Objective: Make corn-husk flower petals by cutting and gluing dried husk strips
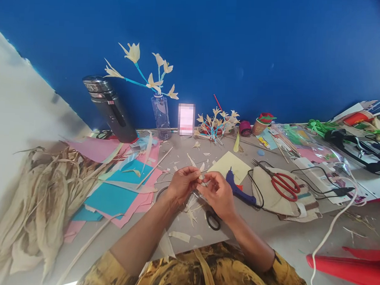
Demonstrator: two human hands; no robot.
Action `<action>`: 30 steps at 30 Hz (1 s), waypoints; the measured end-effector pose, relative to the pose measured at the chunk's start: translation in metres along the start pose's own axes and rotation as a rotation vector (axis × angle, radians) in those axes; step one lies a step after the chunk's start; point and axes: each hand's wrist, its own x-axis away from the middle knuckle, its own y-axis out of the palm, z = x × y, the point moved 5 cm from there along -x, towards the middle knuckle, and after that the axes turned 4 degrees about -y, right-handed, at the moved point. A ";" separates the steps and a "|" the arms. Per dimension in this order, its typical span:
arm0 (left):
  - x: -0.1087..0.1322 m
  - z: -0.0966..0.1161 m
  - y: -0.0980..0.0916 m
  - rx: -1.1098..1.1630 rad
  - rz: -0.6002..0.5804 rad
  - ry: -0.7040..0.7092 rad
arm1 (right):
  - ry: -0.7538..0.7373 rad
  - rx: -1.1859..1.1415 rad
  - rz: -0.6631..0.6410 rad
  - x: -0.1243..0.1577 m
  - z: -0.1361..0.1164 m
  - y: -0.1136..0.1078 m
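Note:
Near the middle of the table, my left hand [183, 184] pinches a small pale husk flower [202, 169] between thumb and fingers. Close against it, the fingers of my right hand [219, 195] are closed on the same flower. Its lower part is hidden by my fingers. Below my hands lie pale husk scraps [191, 214] and black-handled scissors [213, 220], partly covered by my right hand. A blue glue gun [240, 191] rests just right of that hand, its tip over a yellow paper sheet [228, 161].
Left are dried husks [46, 195], blue paper [112, 202] and a dark flask [112, 109]. A clear bottle [161, 116] holds husk flowers at the back, near a small flower bunch [214, 124]. Right are red-handled scissors [285, 186] on a cloth pouch [269, 200] and a power strip [320, 177].

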 end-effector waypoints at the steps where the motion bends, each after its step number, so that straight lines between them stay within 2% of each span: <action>1: 0.001 0.000 0.001 0.003 0.003 0.003 | -0.015 0.036 0.010 0.000 -0.001 0.002; 11: 0.003 -0.003 0.004 0.066 0.006 -0.074 | -0.040 0.000 0.087 -0.013 0.008 -0.011; 20: 0.007 -0.012 0.010 0.082 -0.080 -0.257 | -0.086 -0.089 0.083 -0.016 0.010 -0.017; 30: 0.006 -0.007 0.011 0.068 -0.079 -0.195 | -0.160 -0.085 0.010 -0.015 0.004 -0.017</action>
